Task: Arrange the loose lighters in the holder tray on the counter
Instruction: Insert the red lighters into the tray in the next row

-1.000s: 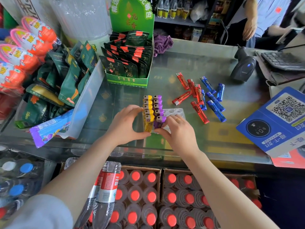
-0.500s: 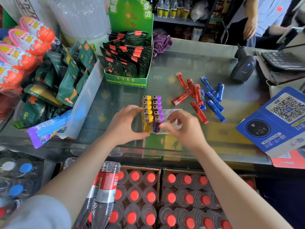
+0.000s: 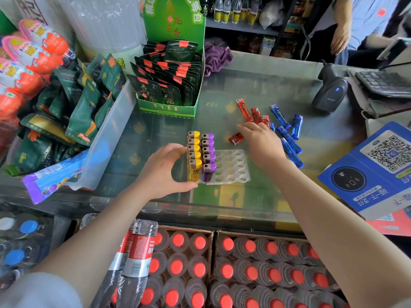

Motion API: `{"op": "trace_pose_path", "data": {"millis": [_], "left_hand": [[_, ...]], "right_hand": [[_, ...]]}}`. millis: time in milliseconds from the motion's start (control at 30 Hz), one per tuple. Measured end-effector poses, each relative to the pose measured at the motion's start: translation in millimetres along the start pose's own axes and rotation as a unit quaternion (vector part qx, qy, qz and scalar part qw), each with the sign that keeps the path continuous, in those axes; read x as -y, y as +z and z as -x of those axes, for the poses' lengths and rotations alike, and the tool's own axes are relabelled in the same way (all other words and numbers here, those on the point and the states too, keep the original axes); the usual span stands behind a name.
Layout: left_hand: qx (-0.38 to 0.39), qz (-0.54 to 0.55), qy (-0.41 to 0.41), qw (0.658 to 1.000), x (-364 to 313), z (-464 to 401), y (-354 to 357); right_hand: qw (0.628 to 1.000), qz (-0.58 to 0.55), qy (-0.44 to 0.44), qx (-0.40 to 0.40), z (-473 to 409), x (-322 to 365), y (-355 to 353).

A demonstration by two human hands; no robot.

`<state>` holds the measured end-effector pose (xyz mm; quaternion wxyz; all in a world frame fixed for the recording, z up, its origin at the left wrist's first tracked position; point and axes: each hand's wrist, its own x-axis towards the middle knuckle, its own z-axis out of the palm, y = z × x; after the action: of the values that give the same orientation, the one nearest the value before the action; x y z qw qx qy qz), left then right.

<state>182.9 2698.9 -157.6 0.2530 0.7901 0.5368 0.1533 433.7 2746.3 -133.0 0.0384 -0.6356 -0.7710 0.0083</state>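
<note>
A clear plastic holder tray lies on the glass counter. A row of yellow lighters and a row of purple lighters stand in its left side; the right sockets are bare. My left hand grips the tray's left side, thumb at the front edge, fingers against the yellow row. Loose red lighters and blue lighters lie to the back right. My right hand reaches over them with fingers extended, fingertips beside one red lighter; whether it touches that lighter I cannot tell.
A green box of tea packets stands behind the tray. Snack bags fill a clear bin on the left. A barcode scanner, keyboard and blue QR sign sit on the right. Bottle crates stand below the counter. A person sits behind.
My right hand left the front purple lighter and moved back and right to the loose red lighters. My left hand stayed on the tray.
</note>
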Motion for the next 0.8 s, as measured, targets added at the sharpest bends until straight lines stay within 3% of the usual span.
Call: {"op": "trace_pose_path", "data": {"millis": [133, 300, 400, 533, 667, 800], "left_hand": [[0.001, 0.003, -0.002, 1.000, -0.8, 0.1, -0.3], [0.002, 0.010, -0.005, 1.000, -2.7, 0.3, -0.7], [-0.003, 0.013, -0.005, 1.000, -3.3, 0.7, -1.8], [-0.007, 0.028, 0.001, 1.000, -2.9, 0.8, -1.6], [-0.007, 0.026, 0.001, 1.000, -1.8, 0.6, -1.3], [-0.007, 0.028, 0.000, 1.000, -2.6, 0.7, -1.3]], "right_hand": [[0.999, -0.007, -0.035, -0.008, -0.8, 0.0, 3.3], [0.988, -0.149, -0.016, -0.047, 5.2, 9.0, -5.7], [0.954, -0.286, 0.022, -0.087, 12.0, 21.9, -16.1], [0.876, -0.476, 0.061, -0.044, 20.3, 37.3, -16.3], [0.875, -0.480, 0.057, -0.023, 23.3, 41.1, -3.4], [0.902, -0.430, 0.037, -0.026, 25.8, 42.5, 1.9]]}}
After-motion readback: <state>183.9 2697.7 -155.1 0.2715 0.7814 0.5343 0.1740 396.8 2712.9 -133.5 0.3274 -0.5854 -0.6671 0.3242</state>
